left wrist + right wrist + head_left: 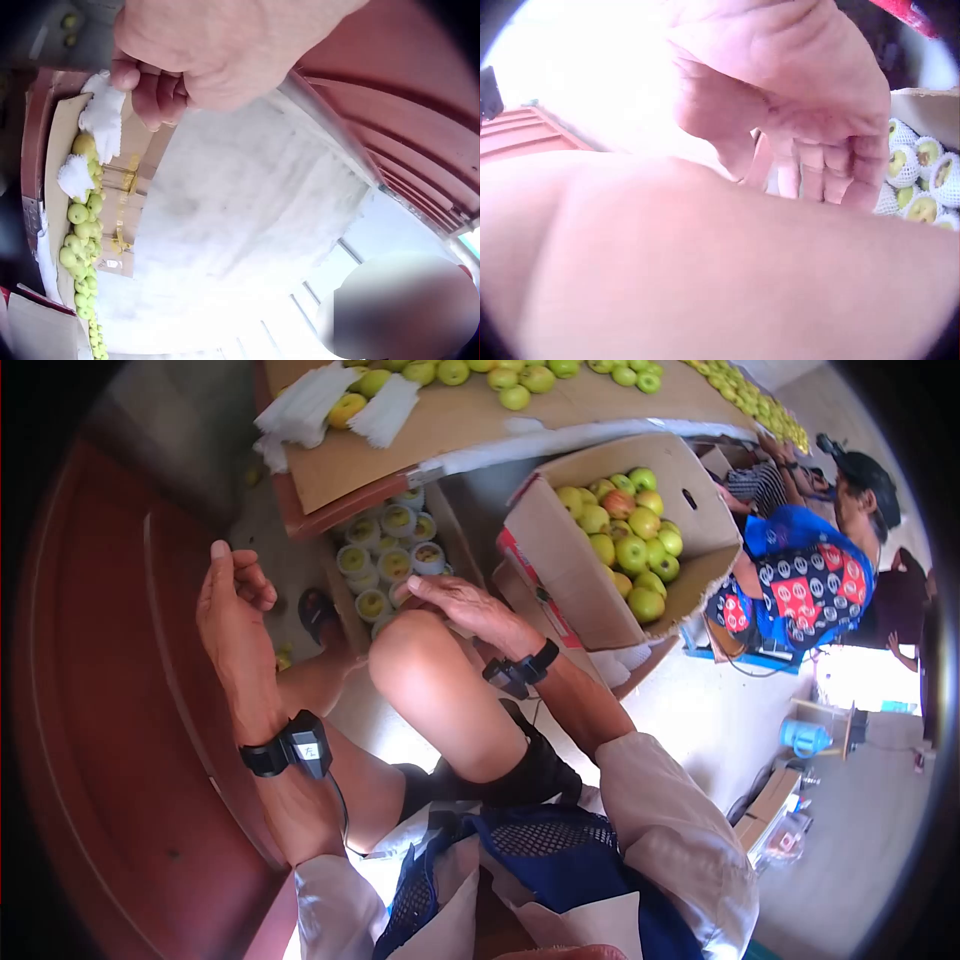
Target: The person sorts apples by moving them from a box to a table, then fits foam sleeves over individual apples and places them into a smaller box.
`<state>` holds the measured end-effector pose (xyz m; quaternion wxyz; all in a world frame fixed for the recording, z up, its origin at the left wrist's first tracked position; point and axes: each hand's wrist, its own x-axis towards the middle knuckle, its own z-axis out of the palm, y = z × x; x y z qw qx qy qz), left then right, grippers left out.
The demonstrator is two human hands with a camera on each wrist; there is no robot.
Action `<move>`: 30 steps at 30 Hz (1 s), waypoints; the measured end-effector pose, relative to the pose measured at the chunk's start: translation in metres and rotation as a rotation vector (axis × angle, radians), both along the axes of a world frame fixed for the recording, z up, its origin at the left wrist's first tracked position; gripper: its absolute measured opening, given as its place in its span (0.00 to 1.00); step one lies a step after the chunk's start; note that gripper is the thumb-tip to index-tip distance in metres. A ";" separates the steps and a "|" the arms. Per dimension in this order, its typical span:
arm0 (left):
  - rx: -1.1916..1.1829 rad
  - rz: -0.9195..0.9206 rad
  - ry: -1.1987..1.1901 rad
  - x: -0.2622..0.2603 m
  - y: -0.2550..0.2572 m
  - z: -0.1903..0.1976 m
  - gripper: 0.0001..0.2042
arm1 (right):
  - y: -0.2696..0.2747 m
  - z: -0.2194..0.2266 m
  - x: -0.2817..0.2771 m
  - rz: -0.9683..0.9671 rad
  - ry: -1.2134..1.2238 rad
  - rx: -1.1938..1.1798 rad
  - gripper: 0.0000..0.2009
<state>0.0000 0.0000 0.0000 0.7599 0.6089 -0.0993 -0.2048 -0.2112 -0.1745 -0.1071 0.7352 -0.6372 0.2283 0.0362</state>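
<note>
In the head view my left hand (232, 600) is raised at the left, thumb up and fingers loosely curled, holding nothing. The left wrist view also has it bent with no object in its grasp. My right hand (470, 610) lies over the bent knee (415, 650), fingers relaxed and no item in them. Just beyond the knee, apples in white foam nets (395, 565) fill a low cardboard box (458, 525). To the right of that hand, a larger tilted carton (545, 555) holds loose green and reddish apples (630, 550).
A cardboard-covered table (440, 440) carries more apples (515, 397) and bundles of white foam nets (310, 405). A red panel (120, 690) stands along the left. Another person (810, 570) sits at the right, near a blue jug (805, 738).
</note>
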 end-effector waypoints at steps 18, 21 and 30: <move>0.140 -0.228 -0.126 -0.013 -0.045 -0.038 0.17 | 0.059 -0.045 -0.220 -0.266 -0.016 -0.199 0.35; 0.171 -0.192 -0.099 -0.009 -0.037 -0.040 0.17 | 0.071 -0.080 -0.274 -0.364 0.094 -0.138 0.34; 0.118 -0.274 -0.186 -0.058 -0.052 0.031 0.11 | 0.073 -0.084 -0.374 -0.727 0.187 0.093 0.32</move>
